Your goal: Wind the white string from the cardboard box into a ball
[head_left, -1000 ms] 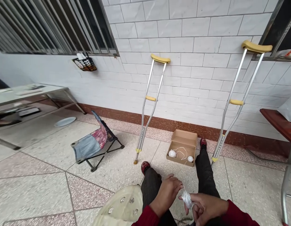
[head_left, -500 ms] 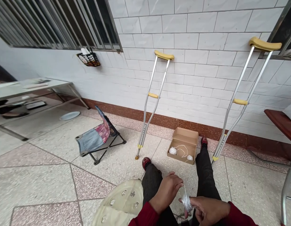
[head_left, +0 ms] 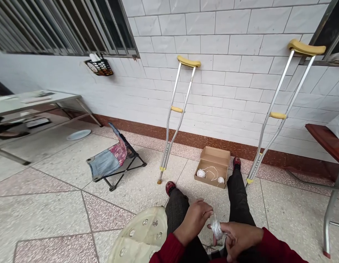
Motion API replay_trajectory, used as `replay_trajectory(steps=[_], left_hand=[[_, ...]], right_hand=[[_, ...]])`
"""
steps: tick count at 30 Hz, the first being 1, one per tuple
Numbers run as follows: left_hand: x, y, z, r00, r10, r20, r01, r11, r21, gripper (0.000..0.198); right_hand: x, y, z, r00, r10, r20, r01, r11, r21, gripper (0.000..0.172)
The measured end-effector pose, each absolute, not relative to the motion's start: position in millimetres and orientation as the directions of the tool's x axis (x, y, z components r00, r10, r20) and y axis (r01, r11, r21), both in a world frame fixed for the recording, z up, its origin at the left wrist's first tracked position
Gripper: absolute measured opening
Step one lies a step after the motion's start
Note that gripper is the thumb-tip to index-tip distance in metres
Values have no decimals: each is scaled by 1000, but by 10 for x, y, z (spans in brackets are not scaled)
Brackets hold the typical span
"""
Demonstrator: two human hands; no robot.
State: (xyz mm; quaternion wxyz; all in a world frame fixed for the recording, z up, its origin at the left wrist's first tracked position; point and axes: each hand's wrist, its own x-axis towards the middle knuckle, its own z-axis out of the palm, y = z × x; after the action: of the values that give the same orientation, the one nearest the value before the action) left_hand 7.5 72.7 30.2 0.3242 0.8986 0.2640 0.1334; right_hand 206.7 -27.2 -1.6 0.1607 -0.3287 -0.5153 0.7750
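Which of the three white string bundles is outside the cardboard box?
The string bundle wound on the right hand, its strand held by the left hand. The larger ball and smaller ball both lie inside the box.

On our terrazzo floor [head_left: 52, 210] we see a plate [head_left: 79, 134] far left, a folding chair [head_left: 105, 163] nearer, and an open cardboard box [head_left: 210, 183] at right.

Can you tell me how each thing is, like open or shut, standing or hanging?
Left hand: pinching yarn
Right hand: fingers wrapped in yarn
Yarn: wound in a bundle
Box: open, lid up
White balls: in the box
Crutches: leaning on the wall
Chair: unfolded, standing
Basket: hanging
Plate: flat on the floor
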Motion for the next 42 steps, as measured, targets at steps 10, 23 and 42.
replay_trajectory(steps=[10,23,42], left_hand=[[181,478,24,821,564,-88,453,-551,700,38],[188,717,60,814,580,-11,383,-523,761,42],[123,701,62,806,589,61,414,-633,655,32]], right_hand=[[2388,78,214,-341,919,-199,-54,-230,-972,87],[2268,-158,593,-549,832,-73,-349,-308,-885,94],[2190,-186,530,-611,791,-35,-407,-352,-843,88]])
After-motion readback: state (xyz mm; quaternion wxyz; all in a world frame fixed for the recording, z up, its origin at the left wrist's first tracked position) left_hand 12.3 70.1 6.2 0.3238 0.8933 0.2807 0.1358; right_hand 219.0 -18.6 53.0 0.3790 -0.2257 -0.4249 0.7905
